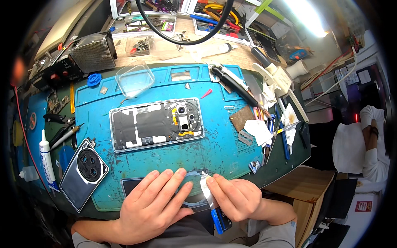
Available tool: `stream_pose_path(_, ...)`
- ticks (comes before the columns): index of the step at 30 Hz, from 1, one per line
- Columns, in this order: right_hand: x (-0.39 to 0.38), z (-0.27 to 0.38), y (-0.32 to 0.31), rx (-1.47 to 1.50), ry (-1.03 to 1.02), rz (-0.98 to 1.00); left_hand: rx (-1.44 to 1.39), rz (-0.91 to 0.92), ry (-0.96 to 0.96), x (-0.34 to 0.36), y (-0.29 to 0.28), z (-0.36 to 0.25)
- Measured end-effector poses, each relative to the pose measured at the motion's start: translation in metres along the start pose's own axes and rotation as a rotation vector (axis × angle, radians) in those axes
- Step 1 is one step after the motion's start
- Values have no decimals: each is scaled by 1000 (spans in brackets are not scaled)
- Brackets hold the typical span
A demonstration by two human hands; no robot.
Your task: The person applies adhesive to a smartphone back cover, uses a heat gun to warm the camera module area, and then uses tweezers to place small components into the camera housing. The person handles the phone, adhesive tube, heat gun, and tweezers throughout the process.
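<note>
At the near edge of the blue mat lies a phone back cover (129, 184), dark with a large round camera cutout. My left hand (151, 206) rests flat over its middle, fingers stretched out, hiding much of it. My right hand (237, 198) pinches a thin silver blade with a blue handle (208, 191); the blade's upper end is beside the cutout's right rim, and the blue handle points down toward me. Whether the blade touches the cover I cannot tell. Beyond my hands lies an opened phone (155, 124), its black inside and camera module facing up.
Another phone (84, 175) with a round camera bump lies at the left, beside a white glue tube (46, 161). A clear plastic box (135, 80) stands on the blue mat (231, 155). Tools and white tissue (259, 132) crowd the right side. A black cable loop (182, 42) hangs above.
</note>
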State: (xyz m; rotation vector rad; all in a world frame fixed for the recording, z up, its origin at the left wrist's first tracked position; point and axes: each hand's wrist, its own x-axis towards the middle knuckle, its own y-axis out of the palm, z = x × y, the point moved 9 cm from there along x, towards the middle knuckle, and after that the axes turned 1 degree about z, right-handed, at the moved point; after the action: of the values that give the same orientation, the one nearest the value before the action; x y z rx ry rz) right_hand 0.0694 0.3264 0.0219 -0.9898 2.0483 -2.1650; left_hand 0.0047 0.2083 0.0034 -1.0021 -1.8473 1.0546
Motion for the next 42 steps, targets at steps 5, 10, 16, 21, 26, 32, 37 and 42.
stream_pose_path(5, 3, 3, 2, -25, -16, 44, -13, 0, -11, -1, -1, 3)
stream_pose_path(10, 0, 2, 2, -24, 8, 17, -12, 1, -5, 0, 0, 1)
stream_pose_path(16, -1, 4, 2, -58, 3, 15, -22, -1, -5, 0, -1, 0)
stream_pose_path(21, -2, 1, 1, -29, 29, 1, -28, -5, -17, -1, -1, -1)
stream_pose_path(26, -4, -2, 1, -5, 52, -33, 54, 4, -22, 3, -6, -6)
stream_pose_path(32, -6, -13, -1, 168, 140, -110, -16, -9, -40, 6, -13, -12)
stream_pose_path(37, -7, -22, 0, 284, 216, -99, -90, -170, 90, 19, -17, -9)
stream_pose_path(42, -9, -32, 1, 372, 320, -139, -56, -207, -16, 43, -16, 2)
